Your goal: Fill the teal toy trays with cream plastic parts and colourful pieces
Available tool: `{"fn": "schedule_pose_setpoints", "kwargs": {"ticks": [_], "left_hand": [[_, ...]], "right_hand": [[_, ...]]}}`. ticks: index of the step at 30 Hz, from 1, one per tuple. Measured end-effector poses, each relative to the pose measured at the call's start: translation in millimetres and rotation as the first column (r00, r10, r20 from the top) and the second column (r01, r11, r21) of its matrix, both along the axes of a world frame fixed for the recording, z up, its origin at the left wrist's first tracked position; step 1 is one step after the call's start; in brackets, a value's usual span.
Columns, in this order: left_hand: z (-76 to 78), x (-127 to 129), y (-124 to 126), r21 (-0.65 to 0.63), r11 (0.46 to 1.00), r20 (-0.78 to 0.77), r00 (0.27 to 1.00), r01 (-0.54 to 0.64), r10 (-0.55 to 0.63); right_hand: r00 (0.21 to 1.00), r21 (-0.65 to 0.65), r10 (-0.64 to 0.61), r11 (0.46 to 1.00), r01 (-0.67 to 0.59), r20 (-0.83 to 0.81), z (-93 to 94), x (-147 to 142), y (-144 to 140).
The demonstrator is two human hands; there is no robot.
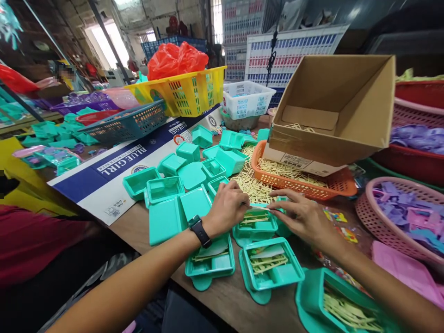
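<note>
At the bottom edge, nearest the camera, a teal plastic case [333, 300] filled with pale yellow sticks is seen lying open on the wooden table [222, 296]. Just beyond it, two more open teal cases [270, 266] [210, 261] are laid side by side, each loaded with sticks and a white card. A third open case [255, 224] is set behind them, directly under both hands. The left hand [227, 208], with a black smartwatch [200, 230] worn at the wrist, is curled with its fingertips pressed down at the case's far rim. The right hand [300, 215] is held flat and low beside it, its fingertips brought together with those of the left over a thin pale strip [260, 208], which appears to be pinched between them. Behind the hands, a heap of loose yellow sticks [251, 185] is spread on the table next to an orange basket [305, 182], on which a tilted cardboard box [333, 111] is rested. Empty teal cases [173, 185] are scattered to the left, and a pink basket [402, 217] of purple pieces is placed at the right.
</note>
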State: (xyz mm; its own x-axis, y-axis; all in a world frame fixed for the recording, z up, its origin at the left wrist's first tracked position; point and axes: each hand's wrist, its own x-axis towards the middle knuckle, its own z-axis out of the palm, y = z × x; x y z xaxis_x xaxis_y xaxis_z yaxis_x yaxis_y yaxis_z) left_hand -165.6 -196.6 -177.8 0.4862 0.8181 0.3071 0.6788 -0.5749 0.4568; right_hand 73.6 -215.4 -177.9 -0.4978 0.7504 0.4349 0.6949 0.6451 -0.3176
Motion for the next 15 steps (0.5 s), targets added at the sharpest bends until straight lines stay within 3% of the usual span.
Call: {"fn": "schedule_pose_setpoints", "kwargs": {"ticks": [6,11,13,15], "left_hand": [[2.0,2.4,-6.1,0.032,0.997,-0.168,0.984,0.066,-0.059],[-0.2,-2.7,-10.8,0.025,0.996,-0.189,0.979,0.081,-0.074],[-3.8,-5.6,-3.5,0.052,0.993,-0.207,0.974,0.102,-0.089],[-6.9,-6.5,4.0,0.085,0.992,-0.243,0.968,0.091,-0.068]], "right_hand": [[0.998,-0.065,-0.054,0.996,0.056,0.026,2.1,-1.6,-4.8],[0.993,-0.107,-0.099,0.990,0.091,-0.066,19.1,16.2,-36.4],[0.980,-0.152,-0.173,0.976,0.157,-0.098,25.2,36.0,-53.2],[0.936,-0.194,-0.339,0.929,0.316,-0.098,27.5,64.6,-73.6]]}}
